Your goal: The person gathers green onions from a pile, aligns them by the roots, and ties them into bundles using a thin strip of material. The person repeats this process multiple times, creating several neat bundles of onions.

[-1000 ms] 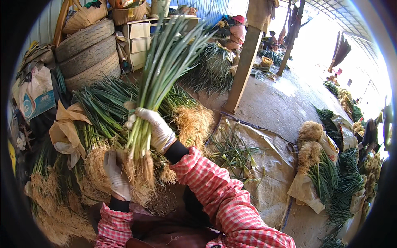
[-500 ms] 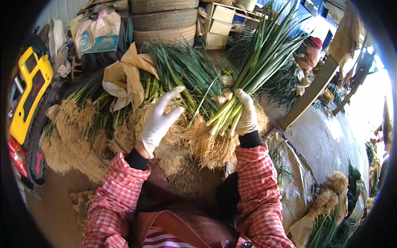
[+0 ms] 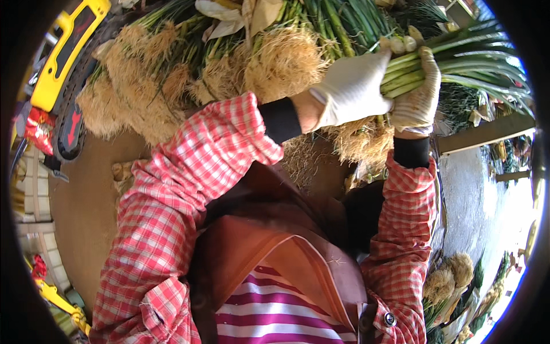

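Note:
I hold a bunch of green onion-like stalks [image 3: 401,74] high on the right, its leaves fanning toward the right edge. My right hand [image 3: 419,94], in a pale glove, wraps round the stalks, its fingertips showing on the far side. My left hand [image 3: 352,92], gloved too, closes over the bunch's root end and hides it; most of its fingers are out of sight. Beyond my hands lies a heap of the same green stalks [image 3: 341,26], with a bushy tan root clump [image 3: 286,60] left of my left hand. More roots [image 3: 364,143] hang below my hands.
At far left stands a yellow-framed device [image 3: 67,54] beside a black strip with a red arrow [image 3: 73,129] and a red packet [image 3: 39,131]. Brown paper [image 3: 260,17] lies among the heap. A slanting beam [image 3: 487,133] is at right. More rooted bundles [image 3: 450,275] lie lower right.
My left hand has come across from apart and open to close on the root end. The bunch has tipped from upright leaves to leaves pointing right. The view has shifted downward.

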Action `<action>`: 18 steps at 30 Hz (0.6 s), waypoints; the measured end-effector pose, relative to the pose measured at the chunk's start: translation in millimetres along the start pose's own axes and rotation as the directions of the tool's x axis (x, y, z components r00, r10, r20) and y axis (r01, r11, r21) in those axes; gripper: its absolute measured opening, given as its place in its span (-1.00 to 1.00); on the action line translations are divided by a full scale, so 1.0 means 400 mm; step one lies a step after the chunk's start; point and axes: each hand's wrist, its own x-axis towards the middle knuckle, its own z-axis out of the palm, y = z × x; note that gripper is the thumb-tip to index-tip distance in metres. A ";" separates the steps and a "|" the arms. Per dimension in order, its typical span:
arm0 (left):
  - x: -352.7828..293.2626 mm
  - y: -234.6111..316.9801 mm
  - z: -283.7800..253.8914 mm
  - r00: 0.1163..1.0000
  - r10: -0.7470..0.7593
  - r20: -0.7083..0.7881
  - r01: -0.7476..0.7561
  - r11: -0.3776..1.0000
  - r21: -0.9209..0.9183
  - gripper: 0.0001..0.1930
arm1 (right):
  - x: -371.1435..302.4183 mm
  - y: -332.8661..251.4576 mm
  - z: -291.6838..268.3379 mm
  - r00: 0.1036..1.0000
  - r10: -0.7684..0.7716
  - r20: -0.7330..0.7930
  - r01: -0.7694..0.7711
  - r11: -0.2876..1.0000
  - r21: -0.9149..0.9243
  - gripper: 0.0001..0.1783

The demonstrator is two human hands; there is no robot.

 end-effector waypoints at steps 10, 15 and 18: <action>0.002 -0.059 -0.143 0.988 0.094 -0.120 -0.032 0.896 0.444 -0.50 | 0.009 0.062 0.156 0.995 0.086 -0.046 -0.087 0.996 -0.015 -0.67; -0.057 -0.066 -0.283 0.968 0.177 -0.178 -0.064 0.860 0.506 -0.56 | 0.067 0.106 0.188 0.974 0.220 0.058 -0.219 0.975 -0.016 -0.61; -0.132 -0.145 -0.283 0.966 -0.114 -0.233 0.196 0.907 0.372 -0.59 | 0.106 0.231 0.112 0.889 0.322 0.326 -0.350 0.936 0.032 -0.60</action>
